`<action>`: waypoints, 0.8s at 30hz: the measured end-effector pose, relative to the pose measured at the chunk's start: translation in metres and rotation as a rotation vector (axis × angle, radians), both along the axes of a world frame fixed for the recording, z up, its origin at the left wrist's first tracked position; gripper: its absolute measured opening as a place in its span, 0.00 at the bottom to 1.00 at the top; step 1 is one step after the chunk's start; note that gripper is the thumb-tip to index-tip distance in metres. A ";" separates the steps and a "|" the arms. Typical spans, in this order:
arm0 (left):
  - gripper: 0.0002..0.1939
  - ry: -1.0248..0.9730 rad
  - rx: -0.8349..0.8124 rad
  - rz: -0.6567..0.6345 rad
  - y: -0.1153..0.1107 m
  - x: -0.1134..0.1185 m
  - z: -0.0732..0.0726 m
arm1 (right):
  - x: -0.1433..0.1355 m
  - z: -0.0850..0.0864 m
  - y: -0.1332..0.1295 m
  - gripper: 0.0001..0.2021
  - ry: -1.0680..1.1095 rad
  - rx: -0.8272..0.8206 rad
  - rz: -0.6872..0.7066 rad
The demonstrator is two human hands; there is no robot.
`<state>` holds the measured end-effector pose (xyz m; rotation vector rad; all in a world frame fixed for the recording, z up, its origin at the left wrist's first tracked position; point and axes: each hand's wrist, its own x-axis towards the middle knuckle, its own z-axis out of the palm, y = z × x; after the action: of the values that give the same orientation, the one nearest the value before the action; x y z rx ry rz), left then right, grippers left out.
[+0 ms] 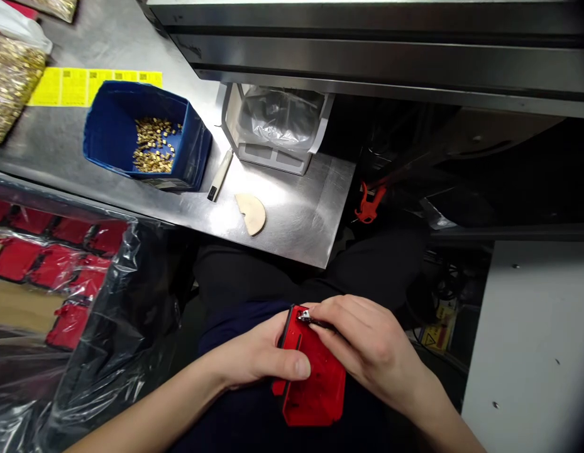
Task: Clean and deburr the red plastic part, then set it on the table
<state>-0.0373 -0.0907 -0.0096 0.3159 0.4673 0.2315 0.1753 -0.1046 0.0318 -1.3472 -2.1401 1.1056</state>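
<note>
In my left hand [268, 355] is a red plastic housing [320, 396] with a black rim, gripped along that rim with the thumb over the near side. It lies tilted above my lap, its hollow side facing up. My right hand [367, 340] pinches a small tool [304, 316] with a shiny metal tip and a dark handle. That tip is at the housing's upper corner, touching it or very close. Fingers hide most of the handle, so its exact kind is unclear.
On the steel table [292, 226] stand a blue bin [197, 148] with small brass parts [153, 148] and a grey bin [273, 157] holding a clear bag. A pale half-disc [251, 214] and a cutter-like tool [220, 176] lie nearby. Red housings [58, 264] fill a plastic-lined box at left.
</note>
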 end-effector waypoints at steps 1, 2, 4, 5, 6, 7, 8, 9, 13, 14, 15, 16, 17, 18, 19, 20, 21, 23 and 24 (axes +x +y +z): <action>0.39 -0.002 0.006 -0.002 0.000 0.000 -0.001 | 0.000 0.000 0.000 0.10 -0.007 0.012 0.003; 0.39 -0.006 0.015 -0.004 0.001 0.000 -0.001 | -0.001 0.001 0.001 0.10 -0.014 0.028 0.005; 0.38 -0.023 0.029 -0.010 0.002 0.000 -0.003 | -0.001 0.000 0.001 0.09 -0.026 0.058 0.007; 0.37 -0.031 0.032 -0.014 0.002 0.000 -0.004 | 0.000 0.000 0.002 0.09 -0.032 0.068 0.009; 0.37 -0.037 0.032 -0.018 0.003 0.000 -0.005 | 0.000 0.000 0.002 0.10 -0.040 0.073 0.014; 0.37 -0.042 0.029 -0.022 0.003 0.000 -0.005 | 0.000 0.000 0.003 0.10 -0.048 0.074 0.023; 0.36 -0.045 0.024 -0.024 0.003 0.000 -0.005 | 0.001 0.000 0.003 0.10 -0.059 0.076 0.033; 0.36 -0.047 0.019 -0.024 0.003 0.000 -0.006 | 0.001 0.000 0.004 0.10 -0.071 0.080 0.045; 0.37 -0.048 -0.008 -0.002 0.000 0.000 -0.009 | 0.002 0.001 0.005 0.10 -0.095 0.118 0.089; 0.37 -0.055 -0.023 0.000 -0.001 0.000 -0.010 | 0.003 0.000 0.005 0.10 -0.064 0.112 0.096; 0.37 -0.064 -0.042 -0.005 -0.002 0.000 -0.011 | 0.004 -0.002 0.005 0.09 -0.014 0.098 0.073; 0.38 -0.072 -0.062 -0.008 -0.003 -0.001 -0.012 | 0.005 -0.006 0.005 0.09 0.044 0.079 0.004; 0.40 -0.075 -0.083 -0.008 -0.004 -0.001 -0.013 | 0.007 -0.011 0.006 0.08 0.095 0.060 -0.114; 0.42 -0.071 -0.102 -0.004 -0.005 -0.002 -0.013 | 0.009 -0.018 0.007 0.07 0.132 0.037 -0.268; 0.45 -0.062 -0.118 0.001 -0.006 -0.003 -0.013 | 0.010 -0.027 0.008 0.06 0.154 0.013 -0.438; 0.47 -0.050 -0.130 0.007 -0.007 -0.004 -0.013 | 0.012 -0.036 0.010 0.06 0.168 -0.012 -0.593; 0.50 -0.041 -0.137 0.011 -0.008 -0.005 -0.013 | 0.013 -0.046 0.013 0.08 0.185 -0.041 -0.707; 0.52 -0.033 -0.144 0.008 -0.008 -0.007 -0.012 | 0.012 -0.064 0.020 0.12 0.235 -0.108 -0.802; 0.53 -0.032 -0.143 0.008 -0.008 -0.007 -0.011 | 0.010 -0.071 0.024 0.13 0.246 -0.125 -0.809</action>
<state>-0.0443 -0.0991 -0.0210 0.1706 0.4512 0.2097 0.1855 -0.0806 -0.0393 -1.7788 -1.1654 0.9837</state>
